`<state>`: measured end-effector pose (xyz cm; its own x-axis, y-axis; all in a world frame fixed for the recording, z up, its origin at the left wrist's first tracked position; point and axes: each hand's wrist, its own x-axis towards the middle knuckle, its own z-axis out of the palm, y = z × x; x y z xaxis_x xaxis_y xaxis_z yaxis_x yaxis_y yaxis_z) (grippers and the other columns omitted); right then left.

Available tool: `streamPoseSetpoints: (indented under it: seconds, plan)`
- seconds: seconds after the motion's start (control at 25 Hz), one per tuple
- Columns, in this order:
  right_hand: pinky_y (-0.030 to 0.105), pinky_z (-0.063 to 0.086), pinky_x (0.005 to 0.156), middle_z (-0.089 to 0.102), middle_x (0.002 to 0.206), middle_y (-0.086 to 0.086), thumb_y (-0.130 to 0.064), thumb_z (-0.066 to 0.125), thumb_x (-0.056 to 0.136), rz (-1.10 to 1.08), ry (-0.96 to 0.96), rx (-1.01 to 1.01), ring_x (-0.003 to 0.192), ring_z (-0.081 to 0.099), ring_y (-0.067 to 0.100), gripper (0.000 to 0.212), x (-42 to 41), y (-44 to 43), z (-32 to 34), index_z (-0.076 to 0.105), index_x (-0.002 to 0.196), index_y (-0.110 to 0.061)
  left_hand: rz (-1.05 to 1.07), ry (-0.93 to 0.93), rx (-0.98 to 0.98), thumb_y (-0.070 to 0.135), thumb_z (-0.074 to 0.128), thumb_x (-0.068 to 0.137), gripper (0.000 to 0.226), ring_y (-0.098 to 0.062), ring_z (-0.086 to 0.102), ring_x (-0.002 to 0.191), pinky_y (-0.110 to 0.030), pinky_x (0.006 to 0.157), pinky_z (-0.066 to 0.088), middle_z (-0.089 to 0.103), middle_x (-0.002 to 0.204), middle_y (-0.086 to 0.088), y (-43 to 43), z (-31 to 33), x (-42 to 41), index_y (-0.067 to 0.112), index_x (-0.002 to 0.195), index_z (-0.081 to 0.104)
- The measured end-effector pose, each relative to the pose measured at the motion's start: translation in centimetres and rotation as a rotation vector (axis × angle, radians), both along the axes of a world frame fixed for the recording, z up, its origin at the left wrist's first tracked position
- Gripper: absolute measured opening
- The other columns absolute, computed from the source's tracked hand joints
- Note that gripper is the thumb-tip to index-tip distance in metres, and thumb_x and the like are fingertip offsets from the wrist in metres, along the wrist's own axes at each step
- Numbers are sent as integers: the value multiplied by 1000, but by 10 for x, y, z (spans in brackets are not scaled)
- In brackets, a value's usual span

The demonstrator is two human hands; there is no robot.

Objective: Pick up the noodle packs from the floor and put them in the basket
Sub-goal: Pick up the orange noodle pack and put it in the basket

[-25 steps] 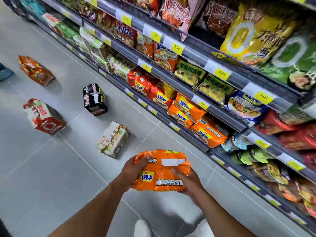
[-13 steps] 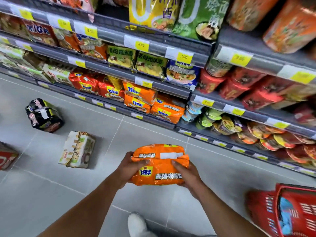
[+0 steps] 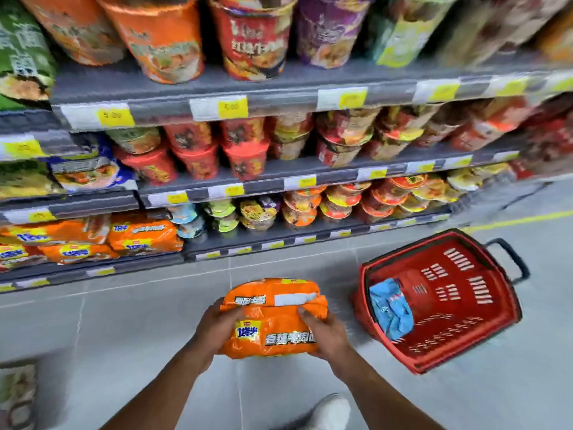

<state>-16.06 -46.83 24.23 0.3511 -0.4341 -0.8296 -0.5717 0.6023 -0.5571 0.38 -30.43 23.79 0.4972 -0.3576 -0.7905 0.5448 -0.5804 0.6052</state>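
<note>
An orange noodle pack (image 3: pixel 273 318) is held in front of me above the grey floor. My left hand (image 3: pixel 217 328) grips its left side and my right hand (image 3: pixel 325 333) grips its right side. A red shopping basket (image 3: pixel 483 336) stands on the floor just to the right of my hands, and a blue noodle pack (image 3: pixel 389 307) lies inside it against the left wall. At the lower left edge a pale noodle pack (image 3: pixel 17 395) lies on the floor, partly cut off.
Store shelves (image 3: pixel 279 178) full of cup noodles and noodle packs run along the far side. My white shoe (image 3: pixel 328 412) shows at the bottom. The basket's black handle (image 3: pixel 511 259) sticks out to the right.
My view has swung right: the floor packs on the left have slid out of sight and the red basket has come fully into view. Both hands keep the orange pack.
</note>
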Motion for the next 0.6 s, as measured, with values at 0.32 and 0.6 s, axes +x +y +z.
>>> streamPoseSetpoints:
  seconds: [0.32,0.6]
  plan:
    - [22,48,40,71,116,12,-33,74,92,-398,1,41,71,65,16,49,-159,-132,-21,57,136,-19,-376,-81,91,27,78,84,28,-28,78,86,-54,74,64,79,100,-4,-212,-5,-105,26,110,70]
    - [51,61,87,74,111,0,-27,71,94,-646,21,-37,100,74,29,25,-255,-188,-34,62,117,-29,-738,-199,73,40,70,76,39,-21,78,86,-48,82,64,79,101,2,-335,-30,-189,30,114,69]
